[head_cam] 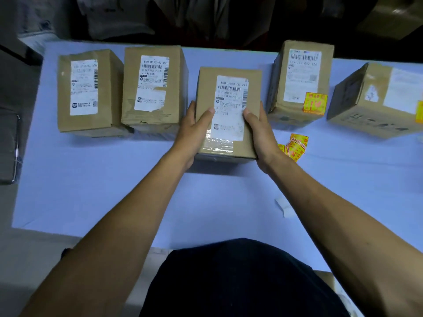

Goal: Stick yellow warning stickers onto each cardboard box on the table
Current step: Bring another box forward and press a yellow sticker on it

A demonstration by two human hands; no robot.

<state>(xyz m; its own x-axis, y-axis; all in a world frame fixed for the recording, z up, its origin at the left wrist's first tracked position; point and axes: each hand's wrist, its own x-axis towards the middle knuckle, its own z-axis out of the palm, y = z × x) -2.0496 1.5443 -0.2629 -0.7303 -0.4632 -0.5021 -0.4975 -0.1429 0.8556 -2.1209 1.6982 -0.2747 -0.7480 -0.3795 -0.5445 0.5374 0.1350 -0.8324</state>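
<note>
While both hands (229,131) grip its sides, thumbs on top, the middle box (226,92) sits between them.

middle box (229,110) between hands | loose stickers (295,145) right of it

A pale blue table (114,179) fills the middle of the frame. Five cardboard boxes stand on it in a row across the upper part: far-left box (88,92), second box (153,88), middle box (226,110), fourth box (299,81), and far-right box (377,101). Loose yellow stickers (295,146) lie right of centre, white paper scraps (285,207) lower down.
</note>
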